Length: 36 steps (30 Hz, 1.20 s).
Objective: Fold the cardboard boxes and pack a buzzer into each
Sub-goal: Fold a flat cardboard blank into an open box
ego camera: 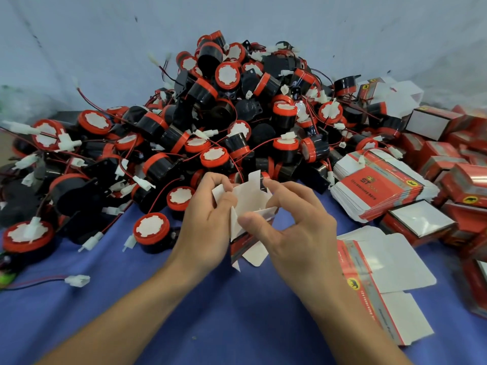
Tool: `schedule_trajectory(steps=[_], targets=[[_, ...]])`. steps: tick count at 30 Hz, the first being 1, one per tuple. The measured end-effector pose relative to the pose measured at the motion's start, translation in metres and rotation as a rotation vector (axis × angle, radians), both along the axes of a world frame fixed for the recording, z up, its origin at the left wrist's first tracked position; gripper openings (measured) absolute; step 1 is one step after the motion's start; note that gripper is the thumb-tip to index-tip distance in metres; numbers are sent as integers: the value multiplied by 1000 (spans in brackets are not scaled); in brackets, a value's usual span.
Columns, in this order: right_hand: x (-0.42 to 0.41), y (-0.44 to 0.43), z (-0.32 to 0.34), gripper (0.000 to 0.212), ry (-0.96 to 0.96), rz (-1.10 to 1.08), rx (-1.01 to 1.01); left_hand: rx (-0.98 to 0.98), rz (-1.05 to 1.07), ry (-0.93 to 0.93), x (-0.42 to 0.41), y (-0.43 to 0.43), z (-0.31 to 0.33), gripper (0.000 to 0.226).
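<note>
Both hands are up off the worktop point(210, 317) and busy with one half-formed cardboard box point(249, 200). It sits right between them, over the middle of the blue cover and just short of the heap. The left hand point(208, 222) has its fingers curled round a white flap on the box's left side. The right hand point(292, 227) pinches the other side between thumb and fingertips. So both hands are closed on the same piece of card, neither one free.

The box runs lengthwise from the near edge towards the far edge. Its printed red end hangs down towards the person, and its white flaps stand open at the top, facing the buzzer pile point(237, 106). Whether the lower end is tucked shut I can't tell; the hands cover it.

Here's the relation that matters. A loose buzzer point(151, 229) sits on its own at the foot of the pile, just left of the left hand and closer to it than to the right. My read is that once the flaps are set, the left hand makes the short reach while the right steadies the box, mouth towards the pile.

Over by the right edge are a stack of flat blanks point(379, 188), one opened-out blank point(390, 259) lying nearer, and made-up boxes point(427, 122) towards the far right corner.
</note>
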State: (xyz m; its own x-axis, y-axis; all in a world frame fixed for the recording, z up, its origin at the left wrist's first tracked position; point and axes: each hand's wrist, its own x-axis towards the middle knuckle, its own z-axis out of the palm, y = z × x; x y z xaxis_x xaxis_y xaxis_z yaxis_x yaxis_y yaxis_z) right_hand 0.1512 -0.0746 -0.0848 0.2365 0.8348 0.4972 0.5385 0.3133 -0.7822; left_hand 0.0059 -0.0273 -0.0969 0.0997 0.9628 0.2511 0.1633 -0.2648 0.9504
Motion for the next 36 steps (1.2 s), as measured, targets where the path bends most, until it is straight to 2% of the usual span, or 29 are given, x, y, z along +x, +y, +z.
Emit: schedule_trajectory(steps=[3,7,12,14,16,22,26,28,30,36], targets=[[0,0,2,39,32,80,26,75,101,-4,2,-2,-5,19],[9,-1,7,18,-28,227,-24,101,127,-4,-6,5,1,21],[12,-1,4,10,-246,79,185,116,48,-106,-9,8,12,20],[8,-1,3,4,-211,95,122,72,39,-159,-7,8,9,16],[6,0,1,10,-133,130,26,10,50,-200,-4,6,4,15],[-1,0,-1,31,-46,71,-78,-184,32,-323,6,-1,-3,31],[-2,1,-2,23,-6,-17,-80,-292,-103,-505,3,-2,-6,46],[0,2,-2,23,35,-47,-93,-272,-213,-526,1,-4,-8,52],[0,1,-2,25,71,-43,-91,-211,-284,-452,1,-5,-7,54],[6,1,-2,15,151,97,-85,-179,-305,-444,1,-3,-7,48]])
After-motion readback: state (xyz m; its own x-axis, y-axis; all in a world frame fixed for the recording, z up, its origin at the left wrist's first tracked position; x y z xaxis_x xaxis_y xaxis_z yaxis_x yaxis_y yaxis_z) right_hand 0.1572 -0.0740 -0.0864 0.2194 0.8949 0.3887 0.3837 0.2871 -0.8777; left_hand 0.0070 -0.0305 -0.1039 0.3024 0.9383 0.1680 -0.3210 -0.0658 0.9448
